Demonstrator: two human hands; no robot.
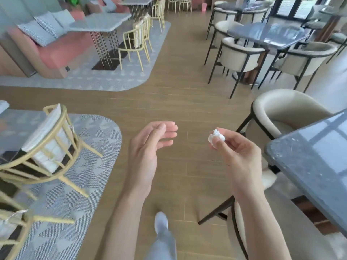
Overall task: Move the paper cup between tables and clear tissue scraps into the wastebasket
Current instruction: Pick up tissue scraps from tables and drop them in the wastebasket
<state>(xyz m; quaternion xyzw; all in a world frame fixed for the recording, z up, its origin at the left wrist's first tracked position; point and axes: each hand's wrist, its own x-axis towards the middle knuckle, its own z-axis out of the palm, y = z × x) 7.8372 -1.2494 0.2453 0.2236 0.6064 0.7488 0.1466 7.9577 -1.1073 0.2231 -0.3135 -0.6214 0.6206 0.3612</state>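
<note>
The grip of the right hand (237, 147) is a narrow pinch: thumb and fingertips (216, 142) press on a small crumpled white tissue scrap (216, 136), held up in the air over the wooden floor (184, 98), just off the near corner of the dark glossy desk (311, 158) at the right. The left hand (148, 147) hangs beside it, apart from it, with a loose empty grip, palm turned inward and fingers lightly curled, touching nothing. Both bare forearms reach forward from the bottom edge of the view. Below them a foot in a pale shoe (161, 221) and a grey trouser leg stand on the floor. A cream tub chair (281, 113) sits at the desk's far corner. To the left, a gold-framed chair (47, 145) stands on a grey patterned rug (90, 166).
</note>
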